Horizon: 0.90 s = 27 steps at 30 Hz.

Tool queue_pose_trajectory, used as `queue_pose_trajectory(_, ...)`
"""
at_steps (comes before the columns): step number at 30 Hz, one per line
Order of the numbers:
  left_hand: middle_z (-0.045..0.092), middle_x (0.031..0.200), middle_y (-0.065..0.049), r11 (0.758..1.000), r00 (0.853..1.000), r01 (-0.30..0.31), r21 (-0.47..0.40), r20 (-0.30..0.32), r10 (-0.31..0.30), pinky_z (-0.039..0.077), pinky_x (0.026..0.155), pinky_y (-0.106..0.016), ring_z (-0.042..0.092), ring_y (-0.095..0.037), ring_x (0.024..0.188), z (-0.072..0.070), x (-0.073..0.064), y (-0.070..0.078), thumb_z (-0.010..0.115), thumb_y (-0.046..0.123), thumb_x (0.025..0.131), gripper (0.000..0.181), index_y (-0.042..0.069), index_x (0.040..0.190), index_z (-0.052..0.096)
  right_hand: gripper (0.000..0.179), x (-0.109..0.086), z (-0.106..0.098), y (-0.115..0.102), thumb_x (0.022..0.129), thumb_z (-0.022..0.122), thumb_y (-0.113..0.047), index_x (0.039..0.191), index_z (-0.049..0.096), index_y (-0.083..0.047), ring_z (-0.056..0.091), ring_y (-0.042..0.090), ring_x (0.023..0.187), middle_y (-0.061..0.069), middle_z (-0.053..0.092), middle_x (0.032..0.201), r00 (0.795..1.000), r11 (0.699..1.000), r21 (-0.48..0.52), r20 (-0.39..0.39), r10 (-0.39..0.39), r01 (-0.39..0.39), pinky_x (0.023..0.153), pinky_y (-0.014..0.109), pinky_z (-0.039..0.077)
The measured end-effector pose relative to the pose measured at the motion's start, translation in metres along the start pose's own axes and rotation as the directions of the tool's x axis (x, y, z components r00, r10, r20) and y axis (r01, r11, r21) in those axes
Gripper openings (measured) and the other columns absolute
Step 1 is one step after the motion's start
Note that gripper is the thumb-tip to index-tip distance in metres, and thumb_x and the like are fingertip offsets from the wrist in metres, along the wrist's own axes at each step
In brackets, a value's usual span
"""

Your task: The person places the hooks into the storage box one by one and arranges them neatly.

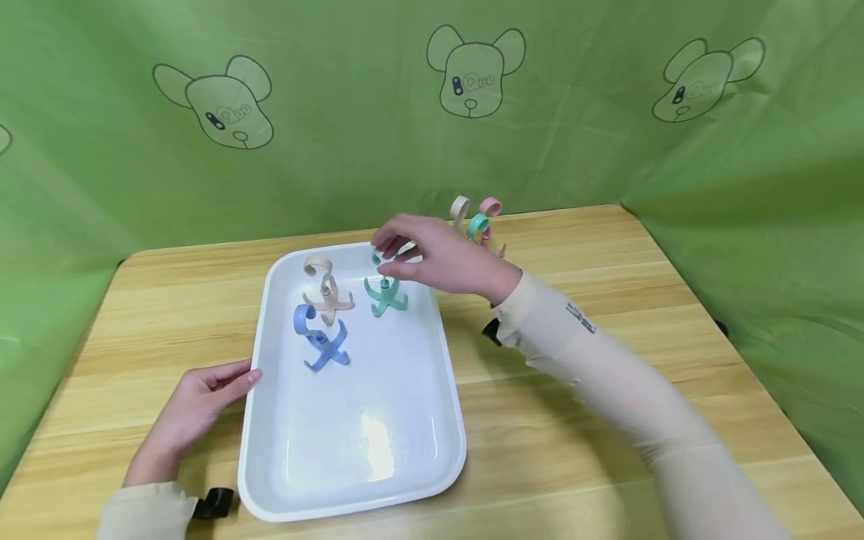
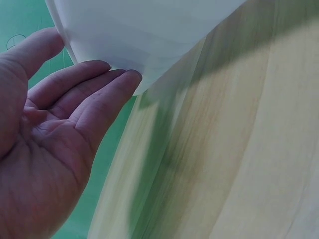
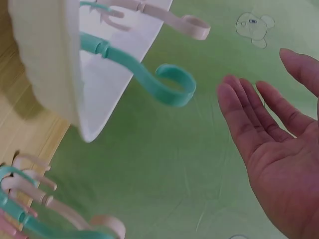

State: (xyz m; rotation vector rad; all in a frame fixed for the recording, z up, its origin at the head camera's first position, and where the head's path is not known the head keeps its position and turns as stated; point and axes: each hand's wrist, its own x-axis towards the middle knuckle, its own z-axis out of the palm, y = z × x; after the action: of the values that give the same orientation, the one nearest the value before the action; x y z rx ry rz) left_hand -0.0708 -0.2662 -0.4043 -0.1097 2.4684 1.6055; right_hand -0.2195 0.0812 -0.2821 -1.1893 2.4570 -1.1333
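On the left side of the white tray (image 1: 364, 420), my left hand (image 1: 202, 401) grips the rim, thumb on top and fingers beneath; the left wrist view shows these fingers (image 2: 107, 99) against the underside. My right hand (image 1: 435, 255) hovers over the tray's far right part, fingers apart and holding nothing. Just below it, a teal four-pronged hook (image 1: 387, 295) stands on its prongs, its curl (image 3: 174, 99) a short way from the fingertips in the right wrist view. A beige four-pronged hook (image 1: 328, 294) and a blue one (image 1: 325, 349) stand to its left.
Behind the right wrist, beyond the tray's right edge, more hooks in teal (image 1: 478, 223), pink (image 1: 490, 206) and beige (image 1: 459, 208) stand grouped on the wooden table (image 1: 594, 262). A green curtain (image 1: 364, 97) with printed bear heads hangs behind and at the sides.
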Motion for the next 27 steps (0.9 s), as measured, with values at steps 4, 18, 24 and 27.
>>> queue_pose_trajectory(4,0.06,0.128,-0.02,1.0,1.0,-0.002,0.002,0.0,0.002,0.046,0.086,-0.015,0.057,0.003,0.105,0.0,0.0,0.001,0.062,0.031,0.099,0.049,-0.007,0.13,0.058,0.034,-0.007,-0.007,0.004,0.093,0.071,-0.015,0.122,0.061,-0.001,0.058,0.014,0.106,0.007,0.063,0.115,0.999,1.0,0.009,-0.048,0.017,-0.017,0.091,0.029,0.05)
queue_pose_trajectory(18,0.059,0.129,-0.019,1.0,1.0,0.0,0.023,0.008,0.0,0.047,0.086,-0.015,0.057,0.0,0.107,0.0,-0.001,0.0,0.061,0.032,0.099,0.048,-0.005,0.131,0.058,0.032,-0.033,-0.031,0.032,0.093,0.069,-0.009,0.122,0.06,0.0,0.058,0.025,0.11,0.01,0.06,0.118,0.954,0.997,0.015,-0.289,0.083,-0.082,0.097,0.034,0.047)
queue_pose_trajectory(24,0.059,0.129,-0.019,1.0,1.0,-0.002,0.03,0.009,0.002,0.047,0.086,-0.016,0.057,-0.005,0.11,0.001,0.0,0.0,0.061,0.032,0.1,0.049,-0.005,0.131,0.058,0.033,-0.041,-0.039,0.051,0.092,0.07,-0.01,0.122,0.06,0.0,0.055,0.025,0.111,0.01,0.058,0.118,0.886,0.987,0.026,-0.438,0.152,-0.156,0.102,0.037,0.043)
queue_pose_trajectory(27,0.06,0.129,-0.019,1.0,1.0,-0.003,0.025,0.01,0.003,0.047,0.086,-0.016,0.057,-0.002,0.108,0.0,0.001,0.001,0.061,0.032,0.1,0.048,-0.005,0.131,0.058,0.036,-0.043,-0.042,0.059,0.091,0.071,-0.01,0.123,0.06,0.0,0.055,0.025,0.112,0.011,0.057,0.118,0.856,0.982,0.047,-0.484,0.181,-0.181,0.102,0.038,0.043)
